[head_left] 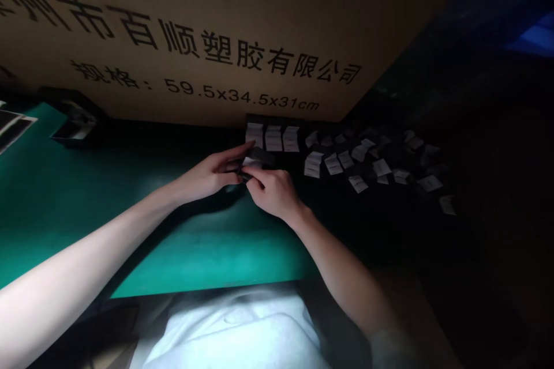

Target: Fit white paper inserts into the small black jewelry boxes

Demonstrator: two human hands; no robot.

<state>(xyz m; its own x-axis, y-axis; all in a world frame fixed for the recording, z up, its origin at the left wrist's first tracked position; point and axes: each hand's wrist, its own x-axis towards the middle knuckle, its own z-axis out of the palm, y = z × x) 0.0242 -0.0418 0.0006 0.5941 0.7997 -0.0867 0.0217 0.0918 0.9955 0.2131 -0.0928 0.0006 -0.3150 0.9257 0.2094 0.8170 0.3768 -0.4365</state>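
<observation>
Above the green table, my left hand (216,176) grips a small black box-like piece (261,155) with a white paper slip on it, thumb on the near side and fingers behind. From the other side, my right hand (274,190) has its fingers closed at the same piece, the index finger pressing near the slip. Just beyond both hands, three white folded slips (273,138) lie side by side on dark pieces. The exact kind of the held piece is too dark to make out.
A large cardboard box (194,95) with black print stands along the back of the green table (208,259). Several dark pieces with white slips (381,168) lie scattered at right. A black open container (71,127) sits at the back left, near some flat sheets (15,127).
</observation>
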